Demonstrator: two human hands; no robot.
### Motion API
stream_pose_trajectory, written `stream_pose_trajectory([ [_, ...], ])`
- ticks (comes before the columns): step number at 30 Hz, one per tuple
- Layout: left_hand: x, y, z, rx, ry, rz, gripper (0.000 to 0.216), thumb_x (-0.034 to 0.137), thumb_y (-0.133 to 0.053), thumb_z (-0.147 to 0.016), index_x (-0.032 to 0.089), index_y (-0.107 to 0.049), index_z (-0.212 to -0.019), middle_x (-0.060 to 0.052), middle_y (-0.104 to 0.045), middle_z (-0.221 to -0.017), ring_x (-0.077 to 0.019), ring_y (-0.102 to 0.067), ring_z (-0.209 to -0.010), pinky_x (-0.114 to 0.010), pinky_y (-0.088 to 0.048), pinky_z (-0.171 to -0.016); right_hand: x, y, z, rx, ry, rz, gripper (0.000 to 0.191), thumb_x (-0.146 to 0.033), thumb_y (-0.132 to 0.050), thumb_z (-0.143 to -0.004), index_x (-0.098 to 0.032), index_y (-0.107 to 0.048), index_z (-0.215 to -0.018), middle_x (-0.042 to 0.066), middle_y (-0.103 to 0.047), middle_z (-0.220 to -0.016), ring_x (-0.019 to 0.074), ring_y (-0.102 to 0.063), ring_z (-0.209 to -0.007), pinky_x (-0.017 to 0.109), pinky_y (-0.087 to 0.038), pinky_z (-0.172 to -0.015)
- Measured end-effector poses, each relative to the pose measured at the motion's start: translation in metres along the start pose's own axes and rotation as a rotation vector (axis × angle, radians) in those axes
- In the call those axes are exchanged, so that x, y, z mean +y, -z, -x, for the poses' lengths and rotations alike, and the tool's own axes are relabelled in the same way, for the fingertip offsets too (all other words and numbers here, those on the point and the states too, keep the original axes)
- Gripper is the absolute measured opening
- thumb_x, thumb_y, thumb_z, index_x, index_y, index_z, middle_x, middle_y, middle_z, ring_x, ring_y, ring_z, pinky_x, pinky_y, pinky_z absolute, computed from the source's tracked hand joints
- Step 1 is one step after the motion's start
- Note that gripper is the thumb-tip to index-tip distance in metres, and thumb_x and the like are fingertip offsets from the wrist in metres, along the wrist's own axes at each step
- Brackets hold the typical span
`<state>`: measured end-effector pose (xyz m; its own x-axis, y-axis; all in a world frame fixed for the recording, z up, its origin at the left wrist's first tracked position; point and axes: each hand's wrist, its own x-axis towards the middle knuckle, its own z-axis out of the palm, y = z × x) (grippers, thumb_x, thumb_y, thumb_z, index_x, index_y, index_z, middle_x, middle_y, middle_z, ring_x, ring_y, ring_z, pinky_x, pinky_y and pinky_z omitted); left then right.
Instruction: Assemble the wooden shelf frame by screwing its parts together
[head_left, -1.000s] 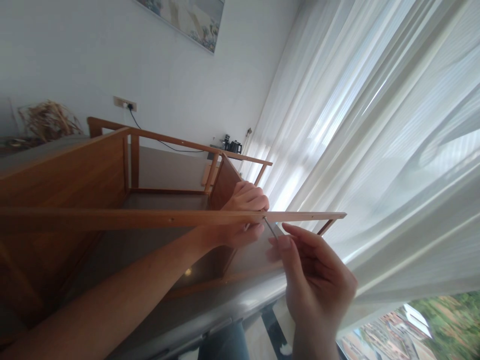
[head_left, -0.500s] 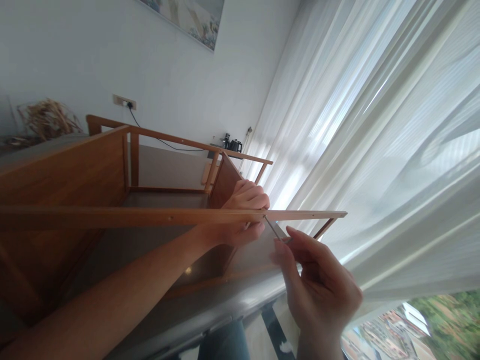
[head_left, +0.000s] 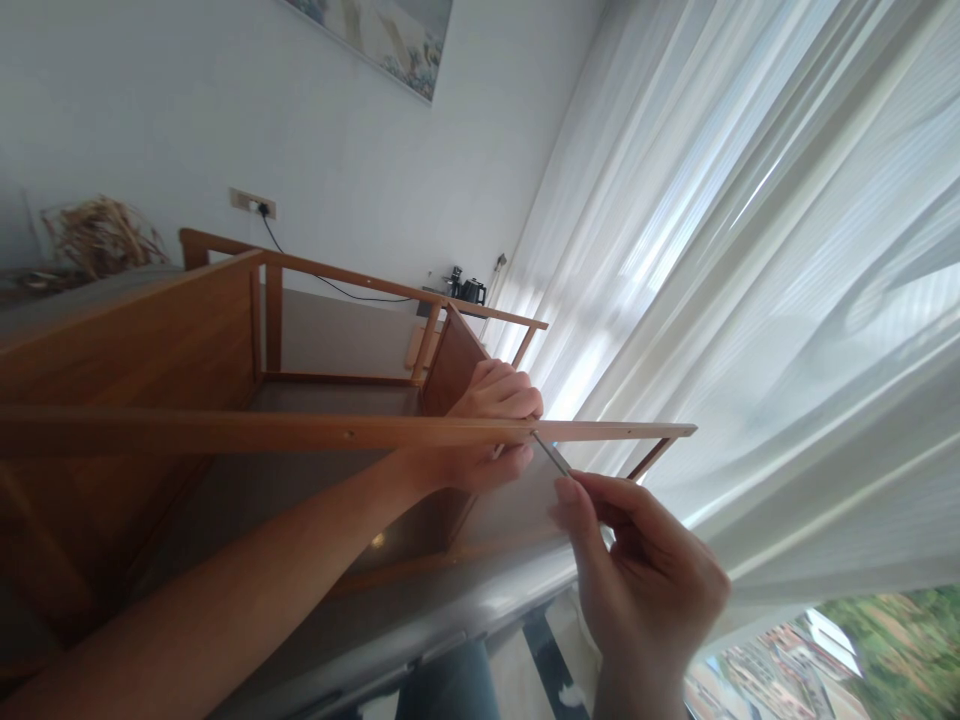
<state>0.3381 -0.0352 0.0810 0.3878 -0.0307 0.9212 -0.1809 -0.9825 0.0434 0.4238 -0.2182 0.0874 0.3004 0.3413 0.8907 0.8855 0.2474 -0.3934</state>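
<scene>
A wooden shelf frame (head_left: pixel 187 350) lies on its side before me, with a long thin rail (head_left: pixel 300 433) running across the view. My left hand (head_left: pixel 487 425) is closed round that rail near an upright panel (head_left: pixel 450 365), fingers over the top and thumb underneath. My right hand (head_left: pixel 637 575) pinches a thin metal key (head_left: pixel 551 455), whose tip meets the rail just right of my left fingers.
A white sheer curtain (head_left: pixel 750 300) fills the right side. The white wall behind carries a socket with a black cable (head_left: pixel 259 208) and a picture (head_left: pixel 382 35). A dark kettle (head_left: pixel 471 291) stands far back. Dried grass (head_left: pixel 97 235) sits at the left.
My right hand has turned and dropped slightly to the right while keeping the metal key at the rail. My left hand has stayed on the rail.
</scene>
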Motion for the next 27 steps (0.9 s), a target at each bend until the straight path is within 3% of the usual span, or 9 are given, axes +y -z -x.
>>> stream_pose_trajectory([
  [7,0.0000,0.0005,-0.0004,-0.021,-0.010,-0.016,0.014,0.028,-0.048,-0.074,0.023,-0.036,-0.081,-0.003,-0.051,-0.079,-0.0227,-0.046,-0.078,-0.047,-0.040,-0.083,-0.0022,0.0001,-0.0007,-0.003,0.073,-0.026,0.015,-0.014,-0.081,-0.085,-0.025,-0.079,-0.095,0.000,-0.078,-0.083,0.0144,-0.072,-0.065,0.024,-0.060,-0.060],
  [13,0.0006,0.0009,-0.0006,-0.009,-0.010,-0.005,0.014,0.026,-0.047,-0.074,0.023,-0.036,-0.081,-0.003,-0.050,-0.078,-0.0226,-0.046,-0.077,-0.046,-0.040,-0.082,-0.0024,-0.0032,0.0030,0.057,0.110,0.061,0.022,-0.016,-0.082,-0.084,-0.027,-0.079,-0.103,-0.003,-0.078,-0.076,0.0149,-0.072,-0.059,0.025,-0.059,-0.056],
  [27,0.0005,0.0010,-0.0019,-0.007,-0.028,-0.017,0.016,0.027,-0.049,-0.074,0.023,-0.035,-0.080,-0.002,-0.050,-0.077,-0.0222,-0.047,-0.076,-0.047,-0.040,-0.083,-0.0054,-0.0009,0.0022,0.008,0.221,0.141,0.031,-0.009,-0.075,-0.088,-0.030,-0.077,-0.111,-0.006,-0.075,-0.071,0.0112,-0.066,-0.050,0.024,-0.060,-0.057],
])
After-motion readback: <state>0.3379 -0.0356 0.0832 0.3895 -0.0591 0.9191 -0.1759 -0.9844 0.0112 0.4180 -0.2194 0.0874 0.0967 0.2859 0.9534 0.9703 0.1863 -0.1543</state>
